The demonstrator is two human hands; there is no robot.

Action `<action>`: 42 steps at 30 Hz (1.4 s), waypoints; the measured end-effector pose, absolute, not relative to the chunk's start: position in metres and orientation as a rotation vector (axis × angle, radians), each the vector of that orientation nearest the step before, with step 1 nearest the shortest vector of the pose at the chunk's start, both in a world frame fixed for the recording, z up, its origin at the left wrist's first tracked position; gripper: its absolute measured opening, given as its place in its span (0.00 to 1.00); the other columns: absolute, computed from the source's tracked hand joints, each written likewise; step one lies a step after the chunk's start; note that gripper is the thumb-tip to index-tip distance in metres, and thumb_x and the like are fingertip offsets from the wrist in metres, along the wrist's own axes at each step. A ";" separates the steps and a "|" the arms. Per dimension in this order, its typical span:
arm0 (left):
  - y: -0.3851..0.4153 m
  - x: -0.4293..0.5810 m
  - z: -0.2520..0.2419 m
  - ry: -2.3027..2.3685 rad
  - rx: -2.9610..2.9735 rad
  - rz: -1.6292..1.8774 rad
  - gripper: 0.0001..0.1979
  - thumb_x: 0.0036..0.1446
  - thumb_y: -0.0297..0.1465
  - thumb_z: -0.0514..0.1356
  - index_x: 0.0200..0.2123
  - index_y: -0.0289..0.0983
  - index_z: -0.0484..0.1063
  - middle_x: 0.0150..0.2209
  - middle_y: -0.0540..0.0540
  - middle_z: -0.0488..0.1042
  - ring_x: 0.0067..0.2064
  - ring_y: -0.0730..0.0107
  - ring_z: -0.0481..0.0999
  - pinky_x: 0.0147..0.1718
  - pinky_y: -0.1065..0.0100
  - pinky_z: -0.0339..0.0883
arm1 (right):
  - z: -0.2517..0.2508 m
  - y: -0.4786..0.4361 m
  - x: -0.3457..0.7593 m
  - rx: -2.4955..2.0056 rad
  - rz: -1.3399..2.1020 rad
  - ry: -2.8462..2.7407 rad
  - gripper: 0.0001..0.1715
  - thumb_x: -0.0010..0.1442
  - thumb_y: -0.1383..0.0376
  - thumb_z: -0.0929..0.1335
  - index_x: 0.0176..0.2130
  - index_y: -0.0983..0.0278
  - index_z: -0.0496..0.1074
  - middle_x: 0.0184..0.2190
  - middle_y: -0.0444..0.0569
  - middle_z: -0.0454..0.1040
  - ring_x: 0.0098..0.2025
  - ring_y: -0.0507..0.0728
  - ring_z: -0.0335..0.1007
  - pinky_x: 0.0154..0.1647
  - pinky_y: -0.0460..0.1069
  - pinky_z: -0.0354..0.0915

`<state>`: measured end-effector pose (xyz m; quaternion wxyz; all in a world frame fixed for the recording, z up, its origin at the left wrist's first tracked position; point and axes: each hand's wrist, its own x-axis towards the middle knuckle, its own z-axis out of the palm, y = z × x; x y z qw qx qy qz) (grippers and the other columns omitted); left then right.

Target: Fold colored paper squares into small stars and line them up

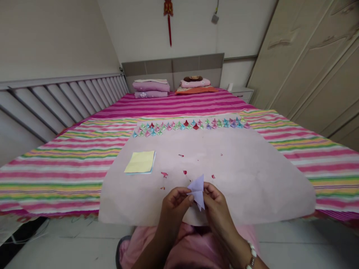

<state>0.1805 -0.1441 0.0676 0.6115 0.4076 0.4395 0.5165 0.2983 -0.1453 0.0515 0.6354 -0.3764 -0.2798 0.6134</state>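
Observation:
A folded piece of lavender paper (198, 188), with pointed flaps at top and bottom, is held over the front part of a pale board. My left hand (177, 201) pinches its left side between thumb and fingers. On the right side, my right hand (215, 201) grips the paper's edge, with a bracelet on that wrist. A stack of square paper (140, 162), yellow on top with blue beneath, lies on the board to the left. Rows of small folded paper pieces (186, 124) in several colours run along the board's far edge.
The pale board (252, 179) rests on a bed with a striped cover (67, 164). Folded bedding (151, 87) sits by the headboard. A metal railing (84, 95) runs along the left, and wardrobe doors (308, 67) stand at the right.

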 end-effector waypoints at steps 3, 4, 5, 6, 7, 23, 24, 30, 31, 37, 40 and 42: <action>-0.140 0.179 0.064 1.053 0.930 1.245 0.15 0.43 0.29 0.68 0.37 0.35 0.71 0.28 0.52 0.72 0.27 0.78 0.71 0.29 0.75 0.64 | 0.049 -0.145 0.298 -0.864 1.403 -0.665 0.09 0.48 0.67 0.73 0.33 0.63 0.75 0.28 0.43 0.77 0.23 0.49 0.66 0.24 0.43 0.60; -0.139 0.178 0.063 1.062 0.938 1.249 0.17 0.43 0.29 0.68 0.39 0.36 0.71 0.30 0.52 0.72 0.27 0.79 0.71 0.29 0.75 0.64 | 0.049 -0.145 0.299 -0.865 1.403 -0.670 0.09 0.48 0.66 0.73 0.33 0.63 0.75 0.28 0.44 0.77 0.23 0.50 0.66 0.25 0.43 0.60; -0.138 0.177 0.063 1.068 0.954 1.240 0.17 0.43 0.29 0.68 0.39 0.36 0.71 0.31 0.52 0.71 0.27 0.79 0.71 0.29 0.75 0.64 | 0.049 -0.145 0.299 -0.863 1.408 -0.673 0.09 0.48 0.66 0.73 0.33 0.63 0.75 0.29 0.44 0.77 0.24 0.50 0.67 0.25 0.44 0.60; -0.138 0.176 0.062 1.068 0.974 1.217 0.17 0.44 0.29 0.67 0.39 0.36 0.71 0.31 0.52 0.71 0.27 0.79 0.71 0.29 0.74 0.64 | 0.049 -0.145 0.299 -0.860 1.416 -0.673 0.09 0.48 0.66 0.73 0.34 0.63 0.75 0.29 0.45 0.78 0.25 0.51 0.68 0.26 0.44 0.61; -0.138 0.175 0.062 1.063 0.995 1.189 0.15 0.45 0.30 0.67 0.38 0.36 0.72 0.30 0.51 0.71 0.28 0.78 0.71 0.30 0.74 0.64 | 0.049 -0.145 0.299 -0.855 1.427 -0.672 0.10 0.48 0.65 0.73 0.34 0.63 0.75 0.30 0.45 0.78 0.26 0.51 0.69 0.27 0.45 0.61; -0.132 0.167 0.056 0.968 0.972 1.132 0.11 0.40 0.29 0.69 0.29 0.35 0.72 0.26 0.51 0.73 0.29 0.75 0.71 0.31 0.73 0.65 | 0.054 -0.140 0.307 -0.961 1.583 -0.629 0.28 0.39 0.64 0.77 0.42 0.64 0.71 0.24 0.45 0.77 0.20 0.51 0.68 0.23 0.45 0.61; -0.131 0.167 0.055 0.985 0.937 1.147 0.13 0.39 0.29 0.70 0.30 0.35 0.72 0.26 0.51 0.73 0.29 0.75 0.71 0.31 0.73 0.65 | 0.054 -0.140 0.307 -0.960 1.569 -0.623 0.28 0.39 0.63 0.77 0.41 0.64 0.71 0.25 0.45 0.76 0.22 0.52 0.70 0.25 0.46 0.63; -0.131 0.167 0.061 1.087 0.758 1.205 0.19 0.38 0.33 0.70 0.35 0.33 0.71 0.29 0.49 0.73 0.29 0.75 0.72 0.30 0.73 0.64 | 0.059 -0.144 0.311 -1.024 1.380 -0.750 0.20 0.52 0.58 0.72 0.45 0.61 0.73 0.43 0.50 0.75 0.29 0.52 0.68 0.28 0.46 0.63; -0.131 0.167 0.064 1.111 0.729 1.221 0.21 0.38 0.33 0.71 0.36 0.33 0.71 0.30 0.49 0.73 0.30 0.75 0.72 0.30 0.73 0.64 | 0.060 -0.145 0.312 -1.027 1.363 -0.792 0.17 0.55 0.56 0.70 0.43 0.61 0.74 0.46 0.51 0.73 0.29 0.51 0.67 0.29 0.46 0.63; -0.133 0.168 0.069 1.161 0.663 1.316 0.25 0.35 0.35 0.72 0.38 0.34 0.69 0.29 0.51 0.71 0.30 0.76 0.71 0.30 0.74 0.67 | 0.057 -0.148 0.313 -0.848 1.382 -1.003 0.14 0.51 0.58 0.73 0.39 0.59 0.76 0.56 0.51 0.62 0.46 0.59 0.67 0.40 0.50 0.68; -0.133 0.170 0.064 1.192 0.687 1.351 0.25 0.37 0.34 0.70 0.40 0.35 0.69 0.30 0.52 0.69 0.30 0.76 0.72 0.30 0.73 0.69 | 0.057 -0.148 0.310 -0.817 1.296 -1.062 0.19 0.44 0.65 0.76 0.39 0.58 0.75 0.53 0.51 0.63 0.47 0.59 0.67 0.43 0.52 0.68; -0.134 0.172 0.061 1.214 0.719 1.363 0.27 0.38 0.34 0.70 0.43 0.36 0.68 0.32 0.51 0.68 0.30 0.75 0.73 0.29 0.73 0.70 | 0.057 -0.147 0.309 -0.857 1.223 -1.057 0.14 0.47 0.65 0.75 0.37 0.59 0.76 0.48 0.51 0.68 0.47 0.59 0.68 0.43 0.51 0.67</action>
